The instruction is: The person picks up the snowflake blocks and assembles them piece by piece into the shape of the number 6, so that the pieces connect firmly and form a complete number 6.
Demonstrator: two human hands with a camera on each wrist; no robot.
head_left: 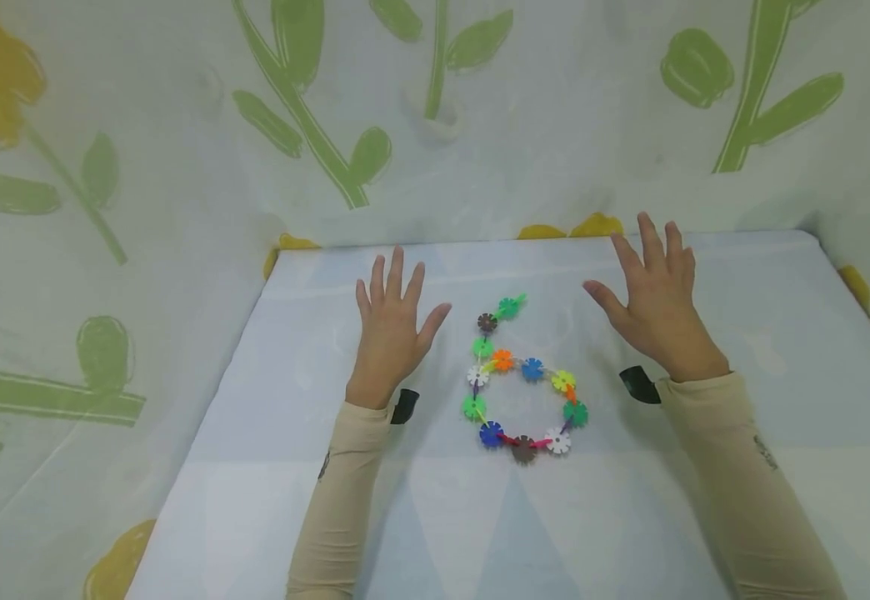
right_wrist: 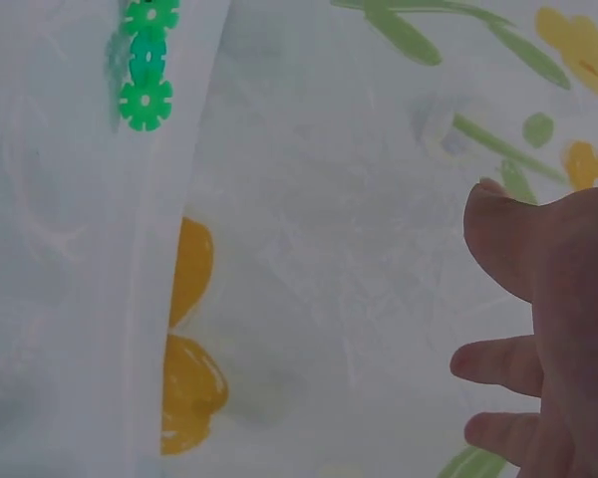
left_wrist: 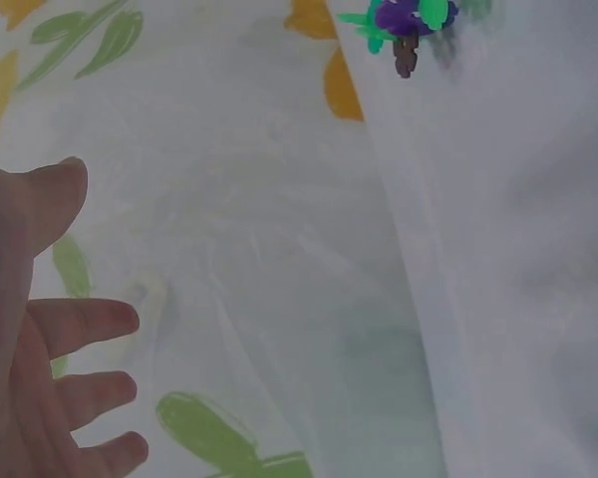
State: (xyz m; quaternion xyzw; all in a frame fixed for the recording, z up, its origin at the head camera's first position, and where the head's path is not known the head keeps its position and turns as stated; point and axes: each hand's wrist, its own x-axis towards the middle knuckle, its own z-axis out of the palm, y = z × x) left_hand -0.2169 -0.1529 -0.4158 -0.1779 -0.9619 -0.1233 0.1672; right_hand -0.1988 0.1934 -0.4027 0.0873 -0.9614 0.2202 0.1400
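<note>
A chain of notched plastic discs (head_left: 523,450) in many colours lies on the table, formed into a ring with a tail rising from its upper left, like a figure 6. To its left, my left hand (head_left: 388,333) is held with fingers spread and nothing in it. My right hand (head_left: 660,304) is on the other side, fingers also spread, holding nothing. Both hands are apart from the chain. In the left wrist view, purple, green and brown discs (left_wrist: 406,20) show at the top edge. Green discs (right_wrist: 146,105) appear at the upper left in the right wrist view.
The table (head_left: 255,500) has a pale blue and white cover with triangle shapes. Behind and to the left hangs a whitish cloth (head_left: 540,125) printed with green leaves and yellow flowers, meeting the table's back edge. Beige sleeves (head_left: 341,508) cover both forearms.
</note>
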